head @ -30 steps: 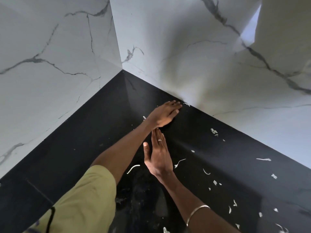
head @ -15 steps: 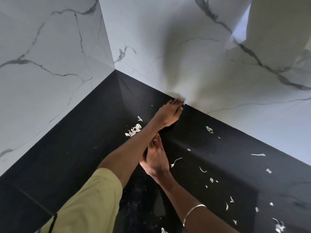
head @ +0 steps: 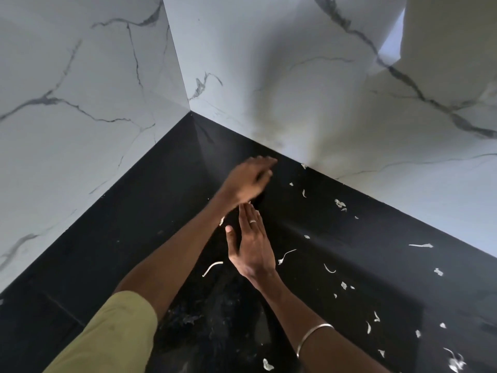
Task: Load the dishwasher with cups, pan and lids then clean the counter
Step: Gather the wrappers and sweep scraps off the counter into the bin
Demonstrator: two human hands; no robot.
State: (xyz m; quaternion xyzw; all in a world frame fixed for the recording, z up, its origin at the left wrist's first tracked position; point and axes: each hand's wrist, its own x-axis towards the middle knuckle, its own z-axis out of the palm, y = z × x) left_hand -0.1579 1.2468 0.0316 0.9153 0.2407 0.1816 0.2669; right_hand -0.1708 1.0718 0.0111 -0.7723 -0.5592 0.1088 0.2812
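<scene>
Small white scraps (head: 339, 203) lie scattered on the black counter (head: 376, 265), mostly to the right of my hands. My left hand (head: 248, 179), blurred by motion, is flat with its fingers straight, low over the counter near the back wall. My right hand (head: 252, 250) stands on its edge just behind the left wrist, fingers straight and together, a ring on one finger and a bangle on the wrist. Neither hand holds anything. A curved strip (head: 212, 267) lies beside my right wrist. No cups, pan, lids or dishwasher are in view.
Two white marble-patterned walls (head: 322, 90) meet in a corner (head: 189, 111) at the back of the counter. More scraps (head: 454, 362) lie near the lower right edge. The counter left of my left arm is bare black stone.
My left hand has pulled back from the wall's foot and now shows motion blur. The small heap of scraps seen left of my arm half a second ago is mostly hidden behind it.
</scene>
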